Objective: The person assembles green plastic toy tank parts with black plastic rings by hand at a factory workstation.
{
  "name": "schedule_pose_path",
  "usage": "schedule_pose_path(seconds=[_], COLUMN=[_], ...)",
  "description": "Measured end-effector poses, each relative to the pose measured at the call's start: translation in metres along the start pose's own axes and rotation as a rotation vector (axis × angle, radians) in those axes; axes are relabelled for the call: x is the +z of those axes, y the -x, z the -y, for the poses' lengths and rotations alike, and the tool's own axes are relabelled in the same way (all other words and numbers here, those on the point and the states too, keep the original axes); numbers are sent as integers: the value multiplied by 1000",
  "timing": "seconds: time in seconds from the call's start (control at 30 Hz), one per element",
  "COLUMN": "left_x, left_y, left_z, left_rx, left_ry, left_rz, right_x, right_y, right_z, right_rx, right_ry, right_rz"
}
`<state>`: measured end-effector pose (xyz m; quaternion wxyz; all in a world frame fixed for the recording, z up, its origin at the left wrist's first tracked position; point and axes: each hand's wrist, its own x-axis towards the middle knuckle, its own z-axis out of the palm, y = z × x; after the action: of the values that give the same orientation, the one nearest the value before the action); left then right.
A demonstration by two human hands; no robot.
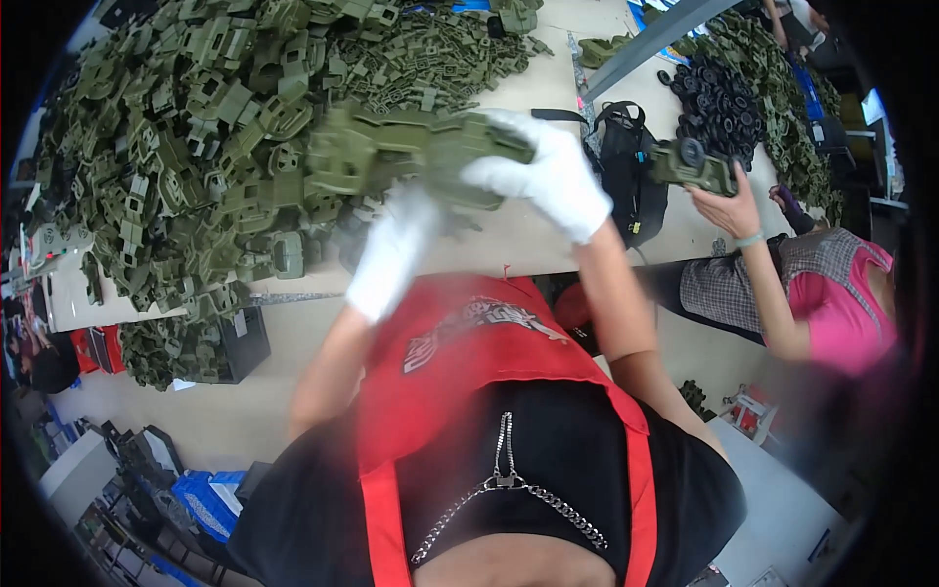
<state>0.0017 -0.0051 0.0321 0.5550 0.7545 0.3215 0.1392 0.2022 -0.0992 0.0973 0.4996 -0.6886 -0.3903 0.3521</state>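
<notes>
My right hand (548, 176), in a white glove, grips an olive-green plastic toy vehicle body (468, 161) above the table, thumb on the near side and fingers over the far side. Just left of it, a second olive-green vehicle part (357, 152) is smeared by motion; whether the two are joined I cannot tell. My left hand (399, 235), also gloved in white, is raised at the underside of these parts. Motion blurs its fingers, so its grip does not show.
A large heap of olive-green vehicle parts (196, 127) covers the table's left side, with smaller parts (421, 64) behind. A box of parts (240, 342) stands below the edge. At right are a black bag (623, 166), black wheels (719, 103) and a co-worker's hand (729, 210) holding a toy vehicle (685, 168).
</notes>
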Motion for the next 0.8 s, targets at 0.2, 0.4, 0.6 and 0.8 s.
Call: schedule_pose_path(seconds=[0.2, 0.4, 0.6, 0.8], left_x=[-60, -25, -24, -3], left_y=[8, 21, 20, 12], left_z=[-71, -30, -45, -7], left_rx=[355, -161, -189, -428], left_ry=[-347, 134, 129, 321], left_rz=[22, 337, 320, 403], right_x=[-2, 11, 22, 40], right_y=[9, 20, 27, 32], right_z=[18, -5, -1, -32], right_rx=[-227, 11, 22, 340], right_ry=[502, 38, 74, -263], right_rz=[428, 514, 406, 259])
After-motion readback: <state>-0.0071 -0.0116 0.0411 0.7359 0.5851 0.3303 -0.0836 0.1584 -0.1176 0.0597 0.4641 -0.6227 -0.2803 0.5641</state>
